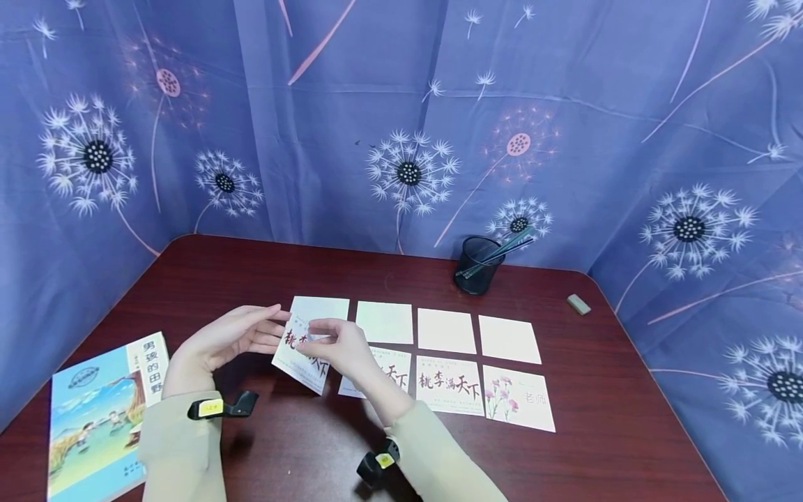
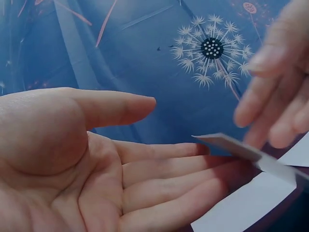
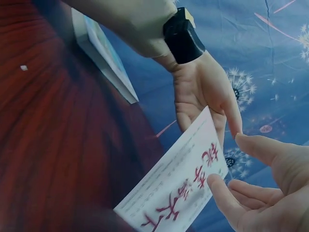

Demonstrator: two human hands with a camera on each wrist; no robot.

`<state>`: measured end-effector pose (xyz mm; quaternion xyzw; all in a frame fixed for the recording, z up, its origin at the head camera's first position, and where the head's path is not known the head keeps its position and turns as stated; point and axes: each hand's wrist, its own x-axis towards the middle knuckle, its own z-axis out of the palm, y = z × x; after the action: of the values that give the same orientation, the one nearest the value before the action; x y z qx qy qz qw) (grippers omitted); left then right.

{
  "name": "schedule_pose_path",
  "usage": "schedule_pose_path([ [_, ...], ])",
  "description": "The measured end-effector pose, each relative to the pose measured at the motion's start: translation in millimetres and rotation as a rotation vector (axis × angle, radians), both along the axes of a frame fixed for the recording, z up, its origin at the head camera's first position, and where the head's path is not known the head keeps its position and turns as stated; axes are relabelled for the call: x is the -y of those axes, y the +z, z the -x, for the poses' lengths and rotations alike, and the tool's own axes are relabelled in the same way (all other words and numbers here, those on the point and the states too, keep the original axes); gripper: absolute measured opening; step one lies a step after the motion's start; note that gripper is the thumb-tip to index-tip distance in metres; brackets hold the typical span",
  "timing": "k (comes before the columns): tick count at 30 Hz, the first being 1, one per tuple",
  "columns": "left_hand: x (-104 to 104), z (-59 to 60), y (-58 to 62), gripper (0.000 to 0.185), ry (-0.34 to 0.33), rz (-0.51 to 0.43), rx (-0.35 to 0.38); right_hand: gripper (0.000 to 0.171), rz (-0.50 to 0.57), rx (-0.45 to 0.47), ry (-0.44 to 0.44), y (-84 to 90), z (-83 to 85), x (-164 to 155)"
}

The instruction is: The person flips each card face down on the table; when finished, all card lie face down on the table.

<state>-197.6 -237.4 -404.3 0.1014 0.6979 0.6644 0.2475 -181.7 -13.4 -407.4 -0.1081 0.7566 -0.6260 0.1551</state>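
My left hand [image 1: 232, 339] reaches in from the left, palm turned up and fingers stretched out. On its fingertips rests the edge of a white card [image 1: 301, 366], tilted up off the table, with red and black Chinese characters on its face. Over that card is my right hand [image 1: 341, 348], thumb and fingers spread apart. In the right wrist view a right fingertip [image 3: 213, 180] overlaps the edge of the card [image 3: 186, 176]. The left wrist view has the card [image 2: 227, 144] nearly edge-on across the left fingers [image 2: 169, 166], with the right hand [image 2: 280, 72] above it, blurred.
Blank white cards [image 1: 446, 330] form a back row. In front lie printed cards [image 1: 448, 383], one with pink flowers [image 1: 519, 397]. A black mesh pen cup [image 1: 477, 268] stands behind, an eraser [image 1: 578, 304] at the right, a book [image 1: 100, 418] at the left. A patterned curtain [image 1: 351, 174] encloses the table.
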Motion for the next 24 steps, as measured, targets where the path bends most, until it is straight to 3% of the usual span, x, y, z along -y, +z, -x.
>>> schedule_pose_path([
  [9,-9.2,-1.7,9.1,0.057,0.05,0.01,0.009,0.044,-0.05,-0.038,-0.052,8.0,2.6,5.7],
  [13,-12.4,-2.3,14.9,0.057,0.041,0.006,-0.003,0.044,-0.077,-0.074,-0.071,9.8,1.7,5.2],
  [19,-15.4,-5.3,23.8,0.056,0.034,-0.019,-0.035,0.043,-0.047,-0.102,-0.08,15.8,-0.3,4.9],
  [24,-17.8,-9.9,33.0,0.056,0.045,0.003,-0.059,0.043,0.05,-0.063,-0.092,17.7,-1.4,6.8],
])
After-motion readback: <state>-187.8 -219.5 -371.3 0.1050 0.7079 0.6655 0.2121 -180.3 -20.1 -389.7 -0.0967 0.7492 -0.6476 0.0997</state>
